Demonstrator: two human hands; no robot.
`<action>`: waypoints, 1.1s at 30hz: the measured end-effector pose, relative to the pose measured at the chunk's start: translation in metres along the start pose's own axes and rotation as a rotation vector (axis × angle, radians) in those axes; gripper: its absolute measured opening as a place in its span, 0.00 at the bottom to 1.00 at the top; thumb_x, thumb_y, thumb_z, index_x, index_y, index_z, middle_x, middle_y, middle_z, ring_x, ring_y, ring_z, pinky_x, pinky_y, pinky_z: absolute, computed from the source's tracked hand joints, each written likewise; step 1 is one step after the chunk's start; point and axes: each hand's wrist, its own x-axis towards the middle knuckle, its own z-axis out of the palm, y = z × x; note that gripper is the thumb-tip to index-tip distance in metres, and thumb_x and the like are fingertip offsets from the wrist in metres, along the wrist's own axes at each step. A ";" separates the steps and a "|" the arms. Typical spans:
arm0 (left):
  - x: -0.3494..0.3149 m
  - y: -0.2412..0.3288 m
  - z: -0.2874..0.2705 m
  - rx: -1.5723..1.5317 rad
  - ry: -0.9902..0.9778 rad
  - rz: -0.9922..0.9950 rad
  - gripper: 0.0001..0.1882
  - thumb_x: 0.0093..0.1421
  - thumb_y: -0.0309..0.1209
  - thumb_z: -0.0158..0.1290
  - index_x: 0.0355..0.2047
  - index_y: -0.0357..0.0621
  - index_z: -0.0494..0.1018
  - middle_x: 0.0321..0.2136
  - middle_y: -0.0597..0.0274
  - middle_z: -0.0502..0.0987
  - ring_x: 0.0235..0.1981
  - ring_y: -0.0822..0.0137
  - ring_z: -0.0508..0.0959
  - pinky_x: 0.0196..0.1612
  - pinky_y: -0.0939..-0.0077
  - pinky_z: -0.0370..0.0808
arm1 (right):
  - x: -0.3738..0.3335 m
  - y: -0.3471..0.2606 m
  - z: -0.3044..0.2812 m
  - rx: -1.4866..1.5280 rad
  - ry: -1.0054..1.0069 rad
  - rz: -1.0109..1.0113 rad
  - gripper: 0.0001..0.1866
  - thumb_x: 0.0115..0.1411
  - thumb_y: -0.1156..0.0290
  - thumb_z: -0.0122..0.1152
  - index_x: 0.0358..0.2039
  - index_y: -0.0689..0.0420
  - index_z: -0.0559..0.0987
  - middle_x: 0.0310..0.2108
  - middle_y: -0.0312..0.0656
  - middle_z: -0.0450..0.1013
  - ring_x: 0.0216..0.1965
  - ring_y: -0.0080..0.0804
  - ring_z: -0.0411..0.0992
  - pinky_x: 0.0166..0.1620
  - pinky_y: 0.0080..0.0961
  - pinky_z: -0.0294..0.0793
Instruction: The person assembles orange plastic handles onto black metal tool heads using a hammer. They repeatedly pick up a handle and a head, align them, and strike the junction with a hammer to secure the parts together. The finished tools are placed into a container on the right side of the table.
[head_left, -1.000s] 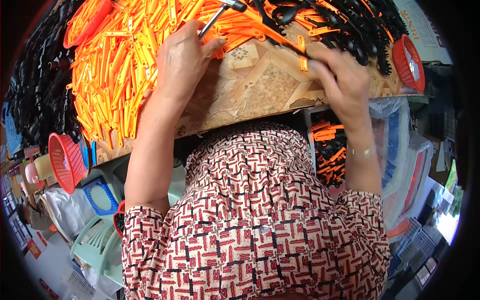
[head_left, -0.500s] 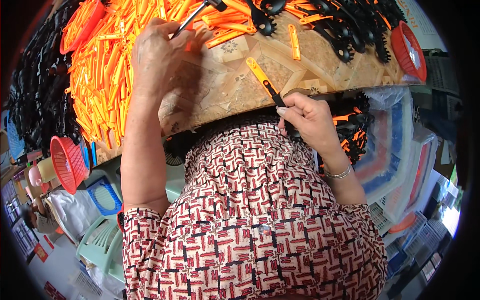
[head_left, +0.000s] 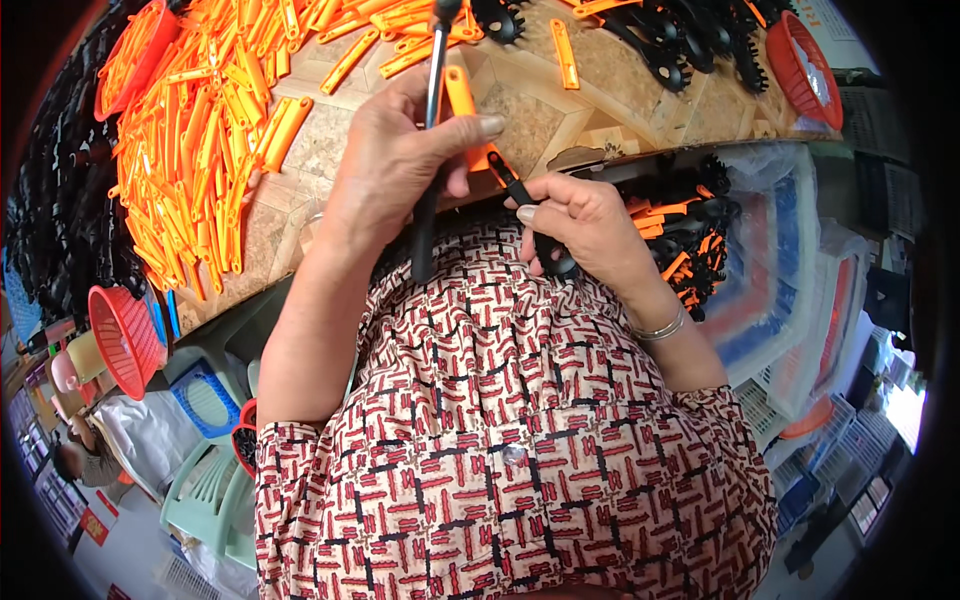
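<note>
one utensil, long axis slanting, orange end up-left: right hand grips it, left hand holds it and a hammer.

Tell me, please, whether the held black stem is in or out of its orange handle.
In: the black stem sits between edges of the orange handle; how deep, I cannot tell.

We see a workshop: orange handles lie heaped on the table, black parts crowd its right end, baskets flank it.
</note>
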 end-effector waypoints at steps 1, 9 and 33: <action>0.000 -0.005 0.002 0.026 0.011 -0.003 0.14 0.60 0.27 0.65 0.42 0.40 0.73 0.21 0.68 0.77 0.15 0.79 0.74 0.19 0.87 0.70 | -0.001 -0.002 0.000 0.011 0.003 0.011 0.09 0.68 0.71 0.59 0.44 0.61 0.81 0.23 0.33 0.80 0.20 0.10 0.70 0.22 0.12 0.63; -0.004 -0.009 0.013 0.076 0.067 -0.020 0.15 0.62 0.25 0.63 0.45 0.36 0.71 0.25 0.65 0.79 0.21 0.75 0.81 0.27 0.84 0.80 | -0.004 -0.003 0.004 0.027 0.008 -0.002 0.10 0.69 0.70 0.58 0.45 0.61 0.81 0.23 0.34 0.80 0.21 0.10 0.71 0.22 0.12 0.65; -0.012 -0.006 0.025 0.378 0.144 -0.054 0.14 0.63 0.30 0.63 0.43 0.39 0.71 0.23 0.65 0.78 0.17 0.77 0.77 0.19 0.85 0.70 | 0.004 0.007 0.005 0.088 0.010 -0.031 0.13 0.70 0.66 0.58 0.37 0.64 0.81 0.20 0.36 0.78 0.21 0.17 0.74 0.23 0.14 0.69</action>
